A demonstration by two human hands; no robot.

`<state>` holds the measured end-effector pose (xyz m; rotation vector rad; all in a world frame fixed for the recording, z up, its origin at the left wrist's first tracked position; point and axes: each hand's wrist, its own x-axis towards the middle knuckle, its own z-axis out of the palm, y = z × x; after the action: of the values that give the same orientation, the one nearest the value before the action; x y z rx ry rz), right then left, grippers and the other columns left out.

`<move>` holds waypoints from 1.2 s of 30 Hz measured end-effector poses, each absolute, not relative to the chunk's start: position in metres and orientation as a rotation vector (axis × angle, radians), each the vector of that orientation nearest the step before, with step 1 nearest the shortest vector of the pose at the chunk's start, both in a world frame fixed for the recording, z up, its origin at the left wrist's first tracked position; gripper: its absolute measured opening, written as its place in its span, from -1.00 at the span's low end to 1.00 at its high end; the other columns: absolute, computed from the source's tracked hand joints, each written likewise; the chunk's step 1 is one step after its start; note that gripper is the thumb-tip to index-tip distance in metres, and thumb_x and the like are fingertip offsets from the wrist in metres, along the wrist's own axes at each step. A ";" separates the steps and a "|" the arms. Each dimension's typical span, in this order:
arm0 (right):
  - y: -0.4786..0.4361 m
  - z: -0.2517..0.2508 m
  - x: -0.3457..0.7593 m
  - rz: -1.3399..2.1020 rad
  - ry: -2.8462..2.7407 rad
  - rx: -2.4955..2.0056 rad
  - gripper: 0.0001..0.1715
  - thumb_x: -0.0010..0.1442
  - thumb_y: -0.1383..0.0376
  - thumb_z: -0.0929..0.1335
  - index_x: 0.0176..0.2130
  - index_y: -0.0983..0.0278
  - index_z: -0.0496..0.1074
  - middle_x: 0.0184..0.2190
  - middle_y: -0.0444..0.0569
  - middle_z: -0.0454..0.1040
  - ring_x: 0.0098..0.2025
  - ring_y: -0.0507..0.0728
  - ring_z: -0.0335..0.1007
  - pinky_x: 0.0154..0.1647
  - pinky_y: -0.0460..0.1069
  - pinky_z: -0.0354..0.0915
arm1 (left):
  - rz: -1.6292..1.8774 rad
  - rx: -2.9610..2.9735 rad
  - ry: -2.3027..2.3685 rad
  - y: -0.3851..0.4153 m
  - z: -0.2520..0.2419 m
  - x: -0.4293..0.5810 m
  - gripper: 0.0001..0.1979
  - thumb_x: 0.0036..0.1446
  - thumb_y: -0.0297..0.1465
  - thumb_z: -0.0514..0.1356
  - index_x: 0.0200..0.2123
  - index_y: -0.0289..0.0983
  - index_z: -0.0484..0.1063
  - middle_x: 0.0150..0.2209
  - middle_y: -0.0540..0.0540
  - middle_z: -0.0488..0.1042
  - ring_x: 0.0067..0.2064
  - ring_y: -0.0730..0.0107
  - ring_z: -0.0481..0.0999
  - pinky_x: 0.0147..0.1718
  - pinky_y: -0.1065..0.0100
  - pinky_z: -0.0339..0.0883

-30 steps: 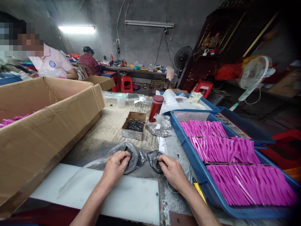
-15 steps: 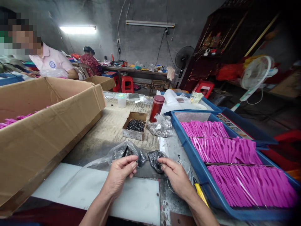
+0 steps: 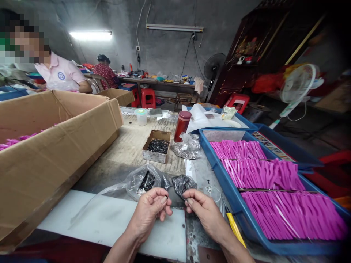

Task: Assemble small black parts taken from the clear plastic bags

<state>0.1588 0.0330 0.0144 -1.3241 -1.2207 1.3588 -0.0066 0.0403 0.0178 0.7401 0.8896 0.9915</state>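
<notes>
My left hand (image 3: pixel 153 209) is closed in a pinch above the white board (image 3: pixel 109 219), with a tiny dark piece just showing at its fingertips. Beyond it lies an open clear plastic bag (image 3: pixel 131 181) with small black parts (image 3: pixel 148 181) inside. My right hand (image 3: pixel 201 208) is pinched too, in front of a second bag of dark parts (image 3: pixel 183 183); whatever its fingertips hold is too small to make out. A small gap separates the two hands.
A cardboard tray of small black pieces (image 3: pixel 158 147), a bag of silvery parts (image 3: pixel 188 149) and a red flask (image 3: pixel 182 126) stand ahead. At right, a blue crate (image 3: pixel 219 171) holds pink strips beside a yellow-handled tool (image 3: pixel 235 228). A large carton (image 3: pixel 63 142) stands left; a co-worker (image 3: pixel 61 75) sits behind it.
Both hands have drawn back from the two bags toward me. My left hand has also shifted right, closer to the right one, uncovering the black parts in the clear bag.
</notes>
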 end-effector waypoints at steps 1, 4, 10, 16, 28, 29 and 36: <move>0.032 0.014 0.157 1.375 -1.197 -1.293 -0.88 -0.03 0.30 0.26 -0.41 0.30 0.33 -0.64 -0.21 0.28 -0.57 0.00 0.21 -0.48 -0.09 0.14 | 0.983 0.754 0.889 0.039 0.017 -0.005 -0.80 -0.15 -0.36 0.24 -0.44 -0.34 0.32 -0.55 -0.05 0.44 -0.60 0.53 0.35 -0.71 0.56 0.05; 0.028 0.014 0.152 1.395 -1.129 -1.221 -0.87 -0.04 0.30 0.28 -0.39 0.29 0.29 -0.63 -0.22 0.27 -0.58 -0.02 0.19 -0.50 -0.11 0.11 | 0.971 0.821 0.920 0.036 0.015 0.001 -0.83 -0.15 -0.39 0.24 -0.46 -0.35 0.34 -0.56 -0.01 0.41 -0.59 0.57 0.30 -0.67 0.56 0.05; 0.023 0.011 0.142 1.346 -1.045 -1.193 -0.81 -0.03 0.26 0.28 -0.35 0.28 0.24 -0.59 -0.22 0.25 -0.56 -0.03 0.17 -0.50 -0.11 0.11 | 0.994 0.862 0.984 0.032 0.012 0.012 -0.85 -0.21 -0.40 0.27 -0.52 -0.34 0.39 -0.67 0.12 0.24 -0.63 0.64 0.11 -0.66 0.57 -0.03; 0.018 0.005 0.137 1.284 -1.095 -1.229 -0.84 0.00 0.27 0.27 -0.35 0.27 0.24 -0.63 -0.24 0.19 -0.57 -0.02 0.13 -0.54 -0.11 0.09 | 1.009 0.820 0.988 0.031 0.010 0.017 -0.83 -0.25 -0.36 0.28 -0.55 -0.34 0.40 -0.66 0.07 0.32 -0.64 0.61 0.15 -0.65 0.54 -0.03; 0.013 0.007 0.137 1.282 -1.310 -1.184 -0.92 0.05 0.28 0.25 -0.40 0.26 0.25 -0.61 -0.21 0.25 -0.55 -0.02 0.18 -0.54 -0.14 0.11 | 1.035 0.772 0.972 0.031 0.008 0.016 -0.81 -0.31 -0.37 0.31 -0.58 -0.35 0.42 -0.68 0.06 0.33 -0.63 0.58 0.21 -0.63 0.53 0.04; 0.012 0.007 0.137 1.303 -1.296 -1.172 -0.90 0.05 0.27 0.26 -0.38 0.26 0.26 -0.61 -0.21 0.27 -0.55 -0.02 0.19 -0.54 -0.13 0.12 | 1.031 0.772 0.976 0.031 0.007 0.016 -0.81 -0.31 -0.37 0.31 -0.58 -0.35 0.42 -0.68 0.06 0.33 -0.63 0.58 0.21 -0.63 0.53 0.03; 0.013 0.008 0.137 1.423 -1.042 -1.167 -0.74 -0.09 0.19 0.35 -0.38 0.30 0.36 -0.63 -0.19 0.32 -0.60 -0.02 0.21 -0.54 -0.10 0.15 | 1.003 0.819 1.011 0.030 0.001 0.013 -0.80 -0.28 -0.35 0.30 -0.57 -0.36 0.40 -0.70 0.06 0.32 -0.64 0.58 0.19 -0.67 0.54 -0.01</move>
<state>0.1371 0.0126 0.0084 -1.1674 -1.0420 1.4228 0.0134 0.0305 0.0010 0.8193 1.0112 1.0034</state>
